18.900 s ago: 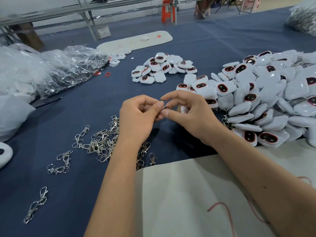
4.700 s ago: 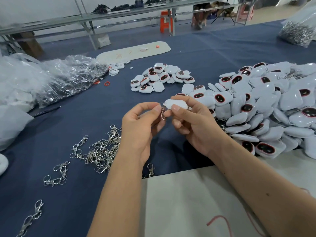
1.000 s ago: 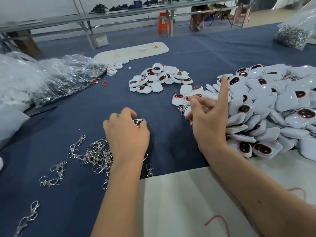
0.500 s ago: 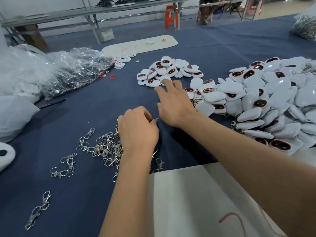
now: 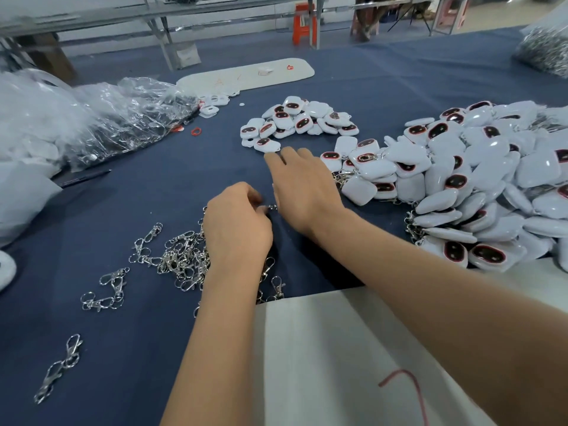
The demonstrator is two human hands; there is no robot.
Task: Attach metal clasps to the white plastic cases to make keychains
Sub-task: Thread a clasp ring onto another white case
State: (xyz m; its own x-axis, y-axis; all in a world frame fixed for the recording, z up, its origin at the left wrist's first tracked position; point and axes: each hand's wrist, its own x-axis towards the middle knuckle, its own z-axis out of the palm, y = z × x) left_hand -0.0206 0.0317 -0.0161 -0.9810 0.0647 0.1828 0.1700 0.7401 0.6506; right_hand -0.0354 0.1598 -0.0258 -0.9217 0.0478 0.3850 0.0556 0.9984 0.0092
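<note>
- I see the left hand (image 5: 236, 229) curled, knuckles up, pinching a small silver metal clasp (image 5: 271, 207) at its fingertips.
- Under and left of that hand lies a loose heap of silver metal clasps (image 5: 175, 259) on the dark blue cloth table (image 5: 138, 195).
- The right hand (image 5: 302, 186) reaches forward with fingers straight, holding nothing.
- Its fingertips almost touch a small cluster of white plastic cases with dark red-rimmed faces (image 5: 295, 121).
- A large pile of white cases (image 5: 479, 179) sits to its right.

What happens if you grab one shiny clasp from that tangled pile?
Others would probably lift with it, since the clasps in the pile look hooked together. Each seems stiff metal, likely light because thin, and would slide rather than roll.
</note>
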